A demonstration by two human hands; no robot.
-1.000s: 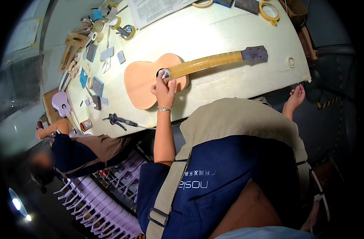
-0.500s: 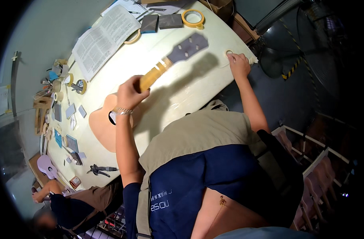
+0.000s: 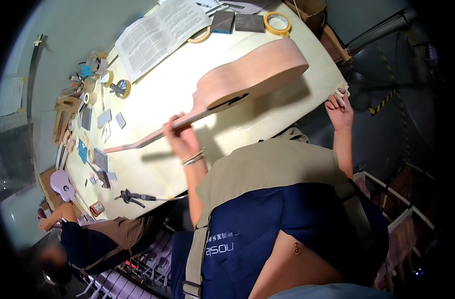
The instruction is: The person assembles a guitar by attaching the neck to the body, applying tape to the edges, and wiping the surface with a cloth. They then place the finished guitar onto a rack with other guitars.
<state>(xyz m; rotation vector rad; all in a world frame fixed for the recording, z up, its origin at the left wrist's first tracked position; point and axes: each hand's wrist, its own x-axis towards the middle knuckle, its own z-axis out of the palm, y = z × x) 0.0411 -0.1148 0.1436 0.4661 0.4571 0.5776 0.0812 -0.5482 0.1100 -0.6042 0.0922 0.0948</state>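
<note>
Nearest the camera, the lower view is filled by a beige and navy apron [image 3: 267, 172]. Beyond it, the neck of an unfinished guitar [image 3: 252, 72] is gripped by the left hand [image 3: 184, 141], with the fingers wrapped closely around it. The right hand [image 3: 341, 113] is positioned at the table corner, its fingertips at a pale crumpled piece [image 3: 343, 89]; whether that piece is pinched or merely touched cannot be told.

The guitar is held at a tilt over the work table [image 3: 160, 183], with the headstock directed to the left and the body to the right. A separate shadow is cast beneath the body, so it is judged to be lifted. The step in hand is judged to be handling or turning the instrument by its neck. For the next move, a firm neck grip and clearance around the body are called for; support by the second hand is advisable.

The front face, with its dark sound hole, is seen only at a shallow angle, and the opposite flank is hidden. Contact between headstock and table cannot be confirmed.

At the far edge, a newspaper [image 3: 160, 40], two dark blocks [image 3: 250, 23] and a yellow tape roll [image 3: 277, 32] are placed.
</note>
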